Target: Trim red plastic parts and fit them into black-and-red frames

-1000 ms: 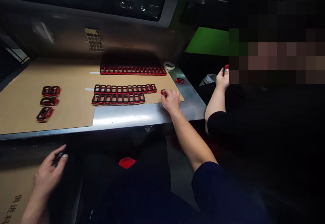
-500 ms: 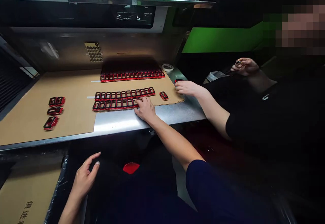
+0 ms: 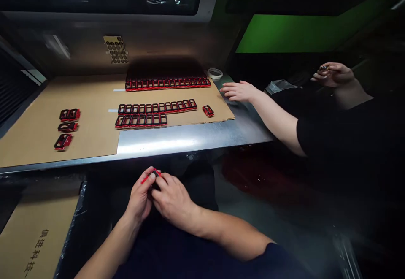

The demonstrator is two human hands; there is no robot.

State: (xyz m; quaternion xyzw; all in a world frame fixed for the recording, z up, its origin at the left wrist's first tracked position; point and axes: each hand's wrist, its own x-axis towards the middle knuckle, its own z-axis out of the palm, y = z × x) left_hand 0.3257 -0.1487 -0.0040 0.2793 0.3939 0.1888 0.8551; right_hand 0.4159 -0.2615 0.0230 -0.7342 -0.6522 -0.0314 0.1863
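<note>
Low and left of our fingers, a flattened cardboard sheet (image 3: 38, 241) printed with dark Chinese characters lies beside a crinkled black plastic edge. Up ahead and to their left, a matte brown cardboard mat (image 3: 91, 97) covers a brushed steel table (image 3: 164, 144), with three glossy red-and-black rectangular frames (image 3: 67, 127) in a short column.

Our left hand (image 3: 141, 194) and our right hand (image 3: 172, 199) meet over our lap, fingers pressed together and clamped on a small red-and-black frame (image 3: 154, 174), which is partly hidden by them. Straight ahead of our fingers, three neat rows of frames (image 3: 157, 106) run across the mat, and a perforated sheet of small dark dots (image 3: 116, 50) stands against the steel wall behind.

Ahead and right of our fingers sit a single frame (image 3: 208, 110) and a roll of tape (image 3: 215, 73). Further right, a co-worker's open hand (image 3: 237, 91) reaches over the table, their other hand (image 3: 333, 74) curls around something small, and a green panel (image 3: 294, 34) glows behind.
</note>
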